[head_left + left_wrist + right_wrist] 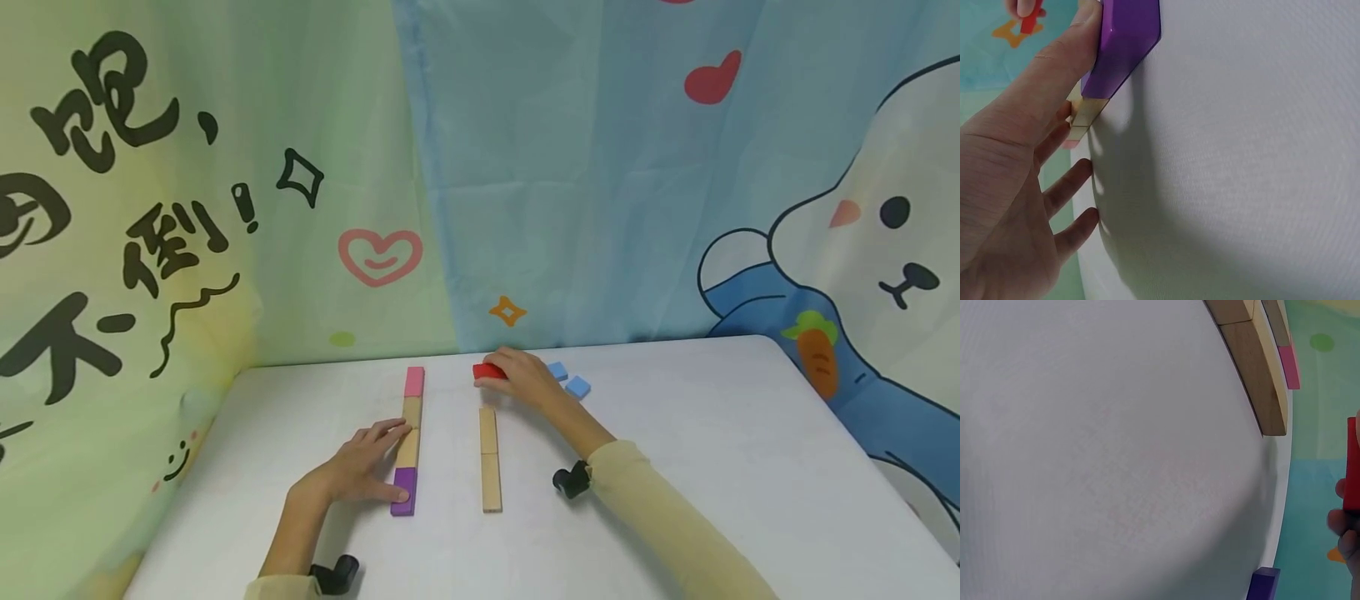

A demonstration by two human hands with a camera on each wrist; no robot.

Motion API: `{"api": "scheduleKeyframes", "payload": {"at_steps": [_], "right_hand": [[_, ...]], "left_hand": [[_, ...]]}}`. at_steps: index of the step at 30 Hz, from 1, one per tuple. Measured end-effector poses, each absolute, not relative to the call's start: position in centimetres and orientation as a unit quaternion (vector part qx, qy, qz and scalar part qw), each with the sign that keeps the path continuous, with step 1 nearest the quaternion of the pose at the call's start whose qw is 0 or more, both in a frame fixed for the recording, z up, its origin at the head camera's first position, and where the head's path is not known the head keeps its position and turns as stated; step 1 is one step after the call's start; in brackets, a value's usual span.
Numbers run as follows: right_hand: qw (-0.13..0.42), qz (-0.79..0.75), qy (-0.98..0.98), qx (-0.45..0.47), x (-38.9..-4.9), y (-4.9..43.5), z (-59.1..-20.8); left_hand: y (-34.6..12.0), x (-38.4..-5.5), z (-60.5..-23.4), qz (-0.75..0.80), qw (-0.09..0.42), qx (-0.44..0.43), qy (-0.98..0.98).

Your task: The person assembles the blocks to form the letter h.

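My right hand [528, 379] pinches a red block [487, 372] above the far part of the table; the right wrist view shows the same red block [1352, 469] between thumb and fingers. My left hand [352, 471] lies along a straight row, fingers spread, its thumb on the purple block [403, 493] at the near end. Two plain wooden blocks [408, 448] continue that row, and a pink block [415, 381] ends it. Right of it, two more wooden blocks [490, 475] lie end to end, the red block being beyond their far end.
Two light blue blocks [577, 387] lie just right of my right hand near the back edge. A white table [675, 400] carries everything. Behind it hangs a printed cloth [525, 208] with a cartoon bear. Each wrist wears a small black camera [572, 480].
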State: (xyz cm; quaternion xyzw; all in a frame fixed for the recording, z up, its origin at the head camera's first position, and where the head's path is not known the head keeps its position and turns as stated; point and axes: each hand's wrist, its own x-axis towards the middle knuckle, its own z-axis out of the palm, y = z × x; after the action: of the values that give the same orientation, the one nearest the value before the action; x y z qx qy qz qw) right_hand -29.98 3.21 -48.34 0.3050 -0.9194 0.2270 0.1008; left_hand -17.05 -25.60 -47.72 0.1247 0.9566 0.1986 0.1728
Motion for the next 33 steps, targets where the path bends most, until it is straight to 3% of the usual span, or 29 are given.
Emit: {"api": "scheduleKeyframes", "payload": {"at_steps": [6,11,22,33], "right_hand": [[0.116,0.214,-0.92,0.308,-30.0,2.7,-48.4],[0.095,0.211,-0.919,0.32,-29.9,2.3,-48.1],[-0.024,0.203,-0.914,0.351,-29.5,-0.3,-47.7],[0.033,0.113,-0.919,0.377,-29.2,-2.6,-48.5]], "left_hand": [[-25.7,-17.1,-47.7,0.197,0.171,0.124,0.957],[-25.5,-17.0,-47.6,0.204,0.175,0.12,0.956],[-25.5,-17.1,-47.6,0.209,0.179,0.128,0.953],[-25.7,-17.2,-47.9,0.204,0.173,0.132,0.955]]}}
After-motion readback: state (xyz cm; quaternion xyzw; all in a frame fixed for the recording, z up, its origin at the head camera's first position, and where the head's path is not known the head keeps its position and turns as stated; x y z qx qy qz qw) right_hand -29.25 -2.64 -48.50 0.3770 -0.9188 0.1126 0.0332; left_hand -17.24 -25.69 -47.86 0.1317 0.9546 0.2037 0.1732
